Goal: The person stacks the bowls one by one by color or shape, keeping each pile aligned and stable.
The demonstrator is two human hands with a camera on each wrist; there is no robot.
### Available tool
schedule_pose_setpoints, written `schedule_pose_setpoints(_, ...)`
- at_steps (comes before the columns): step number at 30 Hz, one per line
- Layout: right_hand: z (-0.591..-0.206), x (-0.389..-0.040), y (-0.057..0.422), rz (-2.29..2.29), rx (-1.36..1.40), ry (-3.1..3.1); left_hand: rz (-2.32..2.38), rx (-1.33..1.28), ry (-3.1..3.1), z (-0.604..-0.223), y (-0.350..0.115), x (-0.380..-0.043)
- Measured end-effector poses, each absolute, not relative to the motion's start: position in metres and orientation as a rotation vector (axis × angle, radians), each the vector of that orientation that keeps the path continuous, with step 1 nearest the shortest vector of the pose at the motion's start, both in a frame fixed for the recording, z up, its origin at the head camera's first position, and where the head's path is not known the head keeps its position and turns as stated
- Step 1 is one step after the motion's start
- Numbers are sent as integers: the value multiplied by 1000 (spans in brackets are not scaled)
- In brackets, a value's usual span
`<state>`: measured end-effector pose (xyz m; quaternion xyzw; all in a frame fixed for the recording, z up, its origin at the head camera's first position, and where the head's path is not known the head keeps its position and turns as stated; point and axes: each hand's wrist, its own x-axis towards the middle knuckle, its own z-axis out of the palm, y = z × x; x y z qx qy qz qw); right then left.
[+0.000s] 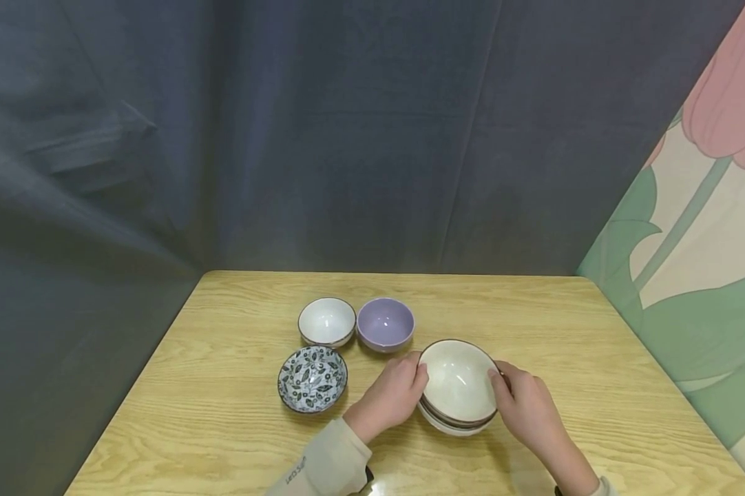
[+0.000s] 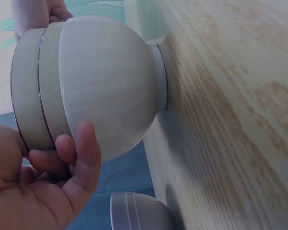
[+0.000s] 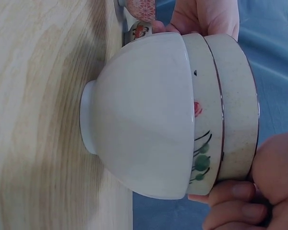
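Observation:
In the head view, my left hand (image 1: 392, 389) and right hand (image 1: 529, 408) grip opposite sides of a nested bowl stack, thumbs at the rim of its cream top bowl (image 1: 459, 380). The right wrist view shows a plain white bowl (image 3: 144, 115) lowest, then a cream bowl (image 3: 201, 143) painted with a red flower and green leaves, then another brown-rimmed one. My left fingers curl beneath the upper rims, and fingertips touch the white bowl in the left wrist view. The white bowl's foot (image 2: 161, 79) is at or very near the tabletop; I cannot tell if it touches.
Left of the stack on the wooden table (image 1: 224, 386) sit a white bowl with a dark rim (image 1: 327, 322), a purple bowl (image 1: 385, 324) and a leaf-patterned bowl (image 1: 312, 379). A dark curtain (image 1: 372, 138) hangs behind, and a tulip-printed cloth (image 1: 707, 289) at the right.

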<state>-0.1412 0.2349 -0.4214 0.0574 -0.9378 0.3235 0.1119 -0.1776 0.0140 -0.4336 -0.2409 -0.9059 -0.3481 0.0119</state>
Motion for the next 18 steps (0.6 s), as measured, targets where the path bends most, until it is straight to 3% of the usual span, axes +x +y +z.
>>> schedule_pose_setpoints(18,-422,-142,235,938,158,-2757,-1116,-752,-2816,-435,14,-179)
